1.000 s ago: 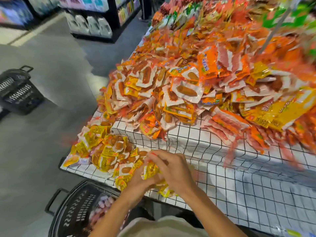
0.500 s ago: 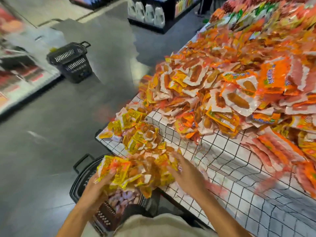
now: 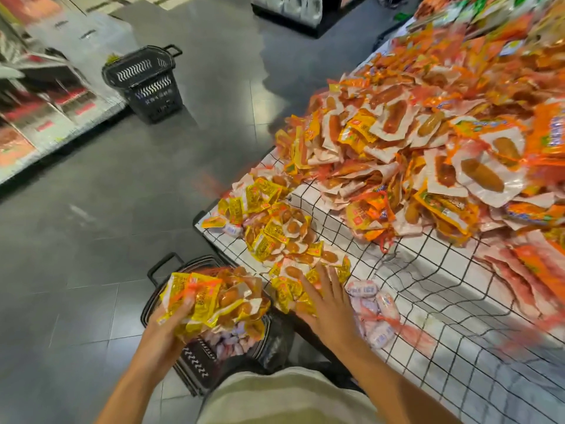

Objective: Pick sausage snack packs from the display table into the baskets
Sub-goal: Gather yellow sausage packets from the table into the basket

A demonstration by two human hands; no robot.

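While the left hand (image 3: 171, 319) is gripping a bunch of yellow packs (image 3: 214, 298) over the near basket (image 3: 195, 359), I'm seeing the right hand (image 3: 328, 304) lying flat, fingers straight, on packs at the bench (image 3: 428, 301) edge. Next move, I'm guessing: drop the bunch in, then rake up more.

Left hand (image 3: 166, 328) split from the right, now carries a bunch of yellow packs (image 3: 214, 298) off the table edge, over the near basket (image 3: 195, 356); 1 s ago both hands were bunched together on the table. Right hand (image 3: 328, 304) now lies flat, fingers spread, on the remaining yellow packs (image 3: 275, 237). Pile there is smaller.
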